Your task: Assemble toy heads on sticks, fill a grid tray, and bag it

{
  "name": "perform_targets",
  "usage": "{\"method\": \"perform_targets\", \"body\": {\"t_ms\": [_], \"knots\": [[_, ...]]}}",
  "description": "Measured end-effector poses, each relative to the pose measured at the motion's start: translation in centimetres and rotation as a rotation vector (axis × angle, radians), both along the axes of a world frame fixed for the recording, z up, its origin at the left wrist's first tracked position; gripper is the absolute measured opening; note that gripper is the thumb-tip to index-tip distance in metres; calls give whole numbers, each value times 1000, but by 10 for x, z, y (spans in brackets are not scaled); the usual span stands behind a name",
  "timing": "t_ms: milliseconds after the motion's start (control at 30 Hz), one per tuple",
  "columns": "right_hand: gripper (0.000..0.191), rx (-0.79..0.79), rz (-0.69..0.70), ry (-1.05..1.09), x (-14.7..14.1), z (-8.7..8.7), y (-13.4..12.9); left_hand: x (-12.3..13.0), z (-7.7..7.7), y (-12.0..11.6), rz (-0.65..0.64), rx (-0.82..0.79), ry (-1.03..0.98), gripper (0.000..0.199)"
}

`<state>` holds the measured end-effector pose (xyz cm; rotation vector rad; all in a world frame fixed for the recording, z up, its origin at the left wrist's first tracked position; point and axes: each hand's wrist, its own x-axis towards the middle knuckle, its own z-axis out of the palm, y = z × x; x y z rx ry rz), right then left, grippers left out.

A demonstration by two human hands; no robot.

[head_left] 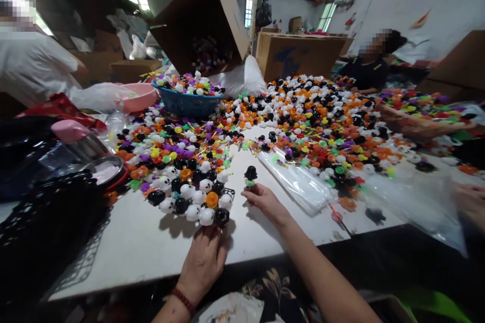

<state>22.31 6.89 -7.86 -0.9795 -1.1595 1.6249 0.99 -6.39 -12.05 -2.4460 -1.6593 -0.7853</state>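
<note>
Clock directions are from the view's centre. The black crate [64, 232] lies at 8 o'clock, the pink-lidded cup [85, 141] at 9, the blue basket [189, 104] at 10. At 7, the left hand [204, 257] touches the near edge of the clustered ghost and pumpkin toys [193, 197]; its fingertips are hidden, so I cannot tell its grip. Near 6, the right hand [265, 202] pinches the black-topped toy [250, 174] by its green base, apart from the left. Clear bags [299, 181] and orange-handled scissors [339, 217] lie at 4.
</note>
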Motion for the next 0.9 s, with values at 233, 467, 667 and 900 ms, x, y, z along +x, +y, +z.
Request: {"method": "perform_targets", "body": {"t_ms": [233,467,667,900], "knots": [[34,7,-6,-69,-3,4,-23,3,5,1,-26,2,10,53],[45,-33,-2,23,-4,4,-33,1,8,1,-31,-15,13,54],[43,-21,0,-7,-6,4,-37,3,9,1,-35,-17,-18,48],[29,22,-76,-179,-13,-5,-31,1,17,-5,-97,20,-112,34]]}}
